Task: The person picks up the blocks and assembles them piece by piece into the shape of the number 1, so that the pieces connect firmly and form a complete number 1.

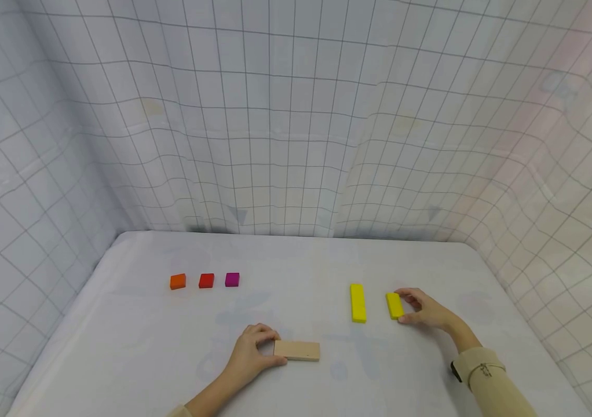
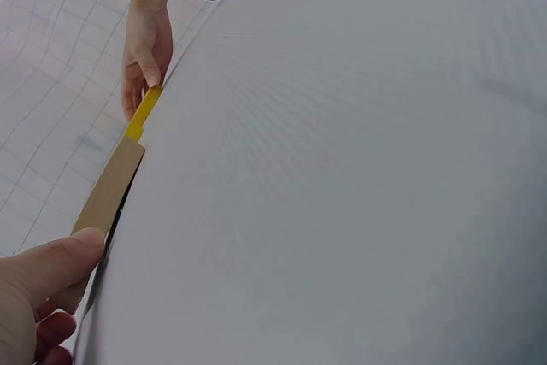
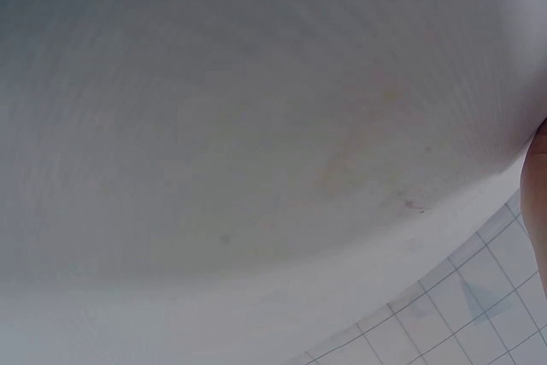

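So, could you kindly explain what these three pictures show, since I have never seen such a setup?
No machine: a person works bare-handed, wearing three cameras. The head view looks down on a white table. The left hand grips a plain wooden block; the right hand holds a short yellow block beside a longer yellow block. Orange, red and magenta blocks lie in a row. The left wrist view shows the wooden block edge-on; the right wrist view shows mostly table.

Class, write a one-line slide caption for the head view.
Left hand grips a plain wooden block; right hand holds a short yellow block.
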`<action>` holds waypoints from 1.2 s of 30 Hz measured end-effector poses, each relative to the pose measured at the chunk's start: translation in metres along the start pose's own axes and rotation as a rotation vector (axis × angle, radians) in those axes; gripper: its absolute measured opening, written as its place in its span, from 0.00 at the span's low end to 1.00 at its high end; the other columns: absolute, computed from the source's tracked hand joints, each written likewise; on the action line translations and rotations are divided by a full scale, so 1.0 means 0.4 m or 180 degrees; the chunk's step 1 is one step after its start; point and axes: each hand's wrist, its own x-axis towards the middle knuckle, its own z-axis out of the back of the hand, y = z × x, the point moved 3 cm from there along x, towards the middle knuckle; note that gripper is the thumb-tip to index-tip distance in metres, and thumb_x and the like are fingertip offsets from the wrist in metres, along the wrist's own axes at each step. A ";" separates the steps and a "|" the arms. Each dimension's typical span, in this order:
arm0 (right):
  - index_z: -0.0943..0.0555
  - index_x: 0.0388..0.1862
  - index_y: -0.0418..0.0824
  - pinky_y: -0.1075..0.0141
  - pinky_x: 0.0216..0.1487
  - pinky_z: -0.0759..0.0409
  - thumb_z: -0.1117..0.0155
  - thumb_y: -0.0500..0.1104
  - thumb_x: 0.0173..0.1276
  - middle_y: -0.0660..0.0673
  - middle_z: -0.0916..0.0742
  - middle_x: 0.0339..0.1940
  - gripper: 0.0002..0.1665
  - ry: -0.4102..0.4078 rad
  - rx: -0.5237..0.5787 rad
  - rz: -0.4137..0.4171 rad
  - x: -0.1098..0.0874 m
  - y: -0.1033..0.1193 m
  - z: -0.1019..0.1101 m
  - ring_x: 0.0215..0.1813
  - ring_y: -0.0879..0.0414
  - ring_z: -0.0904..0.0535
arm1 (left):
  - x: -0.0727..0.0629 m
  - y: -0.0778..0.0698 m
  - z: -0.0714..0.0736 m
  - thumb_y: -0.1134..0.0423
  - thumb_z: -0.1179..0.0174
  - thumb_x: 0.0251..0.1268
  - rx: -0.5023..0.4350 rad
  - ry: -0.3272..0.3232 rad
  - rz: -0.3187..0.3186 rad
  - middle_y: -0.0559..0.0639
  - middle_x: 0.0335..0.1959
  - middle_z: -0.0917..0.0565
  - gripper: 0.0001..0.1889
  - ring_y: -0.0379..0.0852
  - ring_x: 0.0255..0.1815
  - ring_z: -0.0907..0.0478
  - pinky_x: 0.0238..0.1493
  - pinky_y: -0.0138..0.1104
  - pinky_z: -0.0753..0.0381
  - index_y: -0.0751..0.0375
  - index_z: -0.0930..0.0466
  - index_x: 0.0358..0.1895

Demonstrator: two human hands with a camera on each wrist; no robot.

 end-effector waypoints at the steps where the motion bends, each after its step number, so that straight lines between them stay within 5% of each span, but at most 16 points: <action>1: 0.36 0.63 0.36 0.46 0.62 0.43 0.29 0.48 0.52 0.35 0.31 0.61 0.43 0.0004 -0.0003 -0.0006 0.000 0.000 0.000 0.60 0.41 0.37 | -0.001 0.000 0.000 0.54 0.23 0.27 0.0030 -0.0008 -0.0034 0.33 0.32 0.24 0.18 0.38 0.39 0.31 0.44 0.35 0.30 0.47 0.19 0.28; 10: 0.36 0.62 0.35 0.44 0.61 0.43 0.28 0.47 0.52 0.34 0.32 0.60 0.42 0.0007 0.0041 0.0053 -0.003 0.003 0.001 0.59 0.41 0.37 | -0.003 0.006 -0.003 0.55 0.23 0.26 0.0235 -0.0041 -0.0258 0.35 0.31 0.25 0.19 0.39 0.37 0.32 0.41 0.34 0.31 0.49 0.21 0.27; 25: 0.32 0.58 0.32 0.49 0.58 0.36 0.26 0.46 0.48 0.39 0.25 0.51 0.41 -0.0141 0.0006 0.0173 0.005 0.001 0.002 0.52 0.46 0.31 | -0.004 0.005 -0.003 0.54 0.24 0.28 0.0283 -0.0012 -0.0279 0.35 0.32 0.25 0.19 0.39 0.37 0.32 0.42 0.35 0.32 0.49 0.22 0.29; 32: 0.31 0.56 0.31 0.58 0.52 0.30 0.27 0.44 0.49 0.42 0.23 0.44 0.38 -0.0226 -0.0011 0.0326 0.007 0.014 0.006 0.46 0.50 0.30 | -0.004 0.001 0.002 0.56 0.24 0.29 0.0241 0.0057 -0.0272 0.35 0.32 0.25 0.19 0.39 0.38 0.33 0.42 0.34 0.31 0.50 0.22 0.30; 36: 0.32 0.57 0.31 0.55 0.54 0.30 0.27 0.44 0.50 0.40 0.23 0.46 0.37 -0.0331 -0.0035 0.0422 0.011 0.031 0.005 0.47 0.48 0.29 | -0.004 0.002 0.004 0.58 0.24 0.31 0.0197 0.0124 -0.0245 0.34 0.32 0.25 0.18 0.38 0.38 0.33 0.42 0.34 0.31 0.49 0.22 0.30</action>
